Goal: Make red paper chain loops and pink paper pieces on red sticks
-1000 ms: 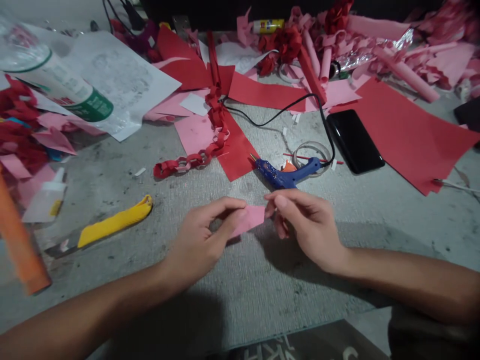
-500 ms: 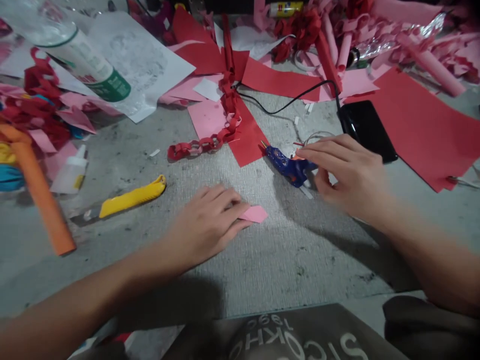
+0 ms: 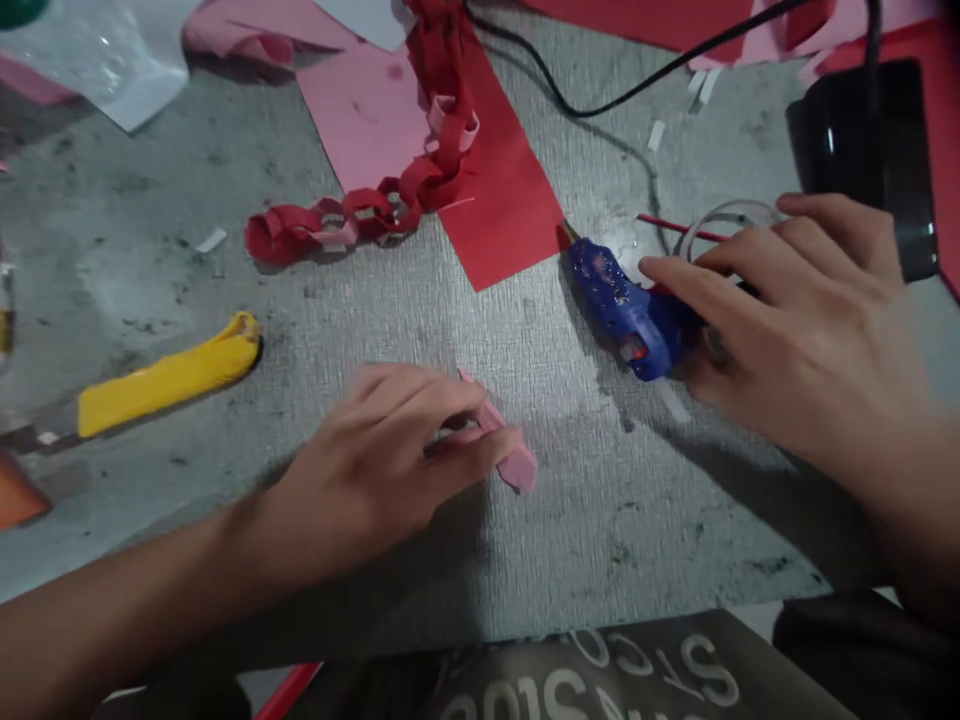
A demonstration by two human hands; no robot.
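Note:
Between the thumb and fingers of my left hand (image 3: 405,440) is a small folded strip of pink paper (image 3: 517,466), held just over the tabletop. My right hand (image 3: 802,320) closes around the handle end of a blue hot glue gun (image 3: 622,310), and the grip is partly hidden by the fingers. The gun's metal nozzle points up and left, at the edge of a red paper sheet (image 3: 506,180). Beyond my left hand lies a paper chain (image 3: 367,212) of red and pink links.
A yellow utility knife (image 3: 169,378) lies at left. A black cable (image 3: 592,108) runs across the back toward a dark phone-like object (image 3: 870,160) at right. Pink paper (image 3: 367,105) and a clear ring (image 3: 720,215) also lie there. The table's front edge is close to my body.
The view has tilted down and moved closer. My left hand has turned the pink strip from lying sideways to a slant. My right fingers reach further around the glue gun.

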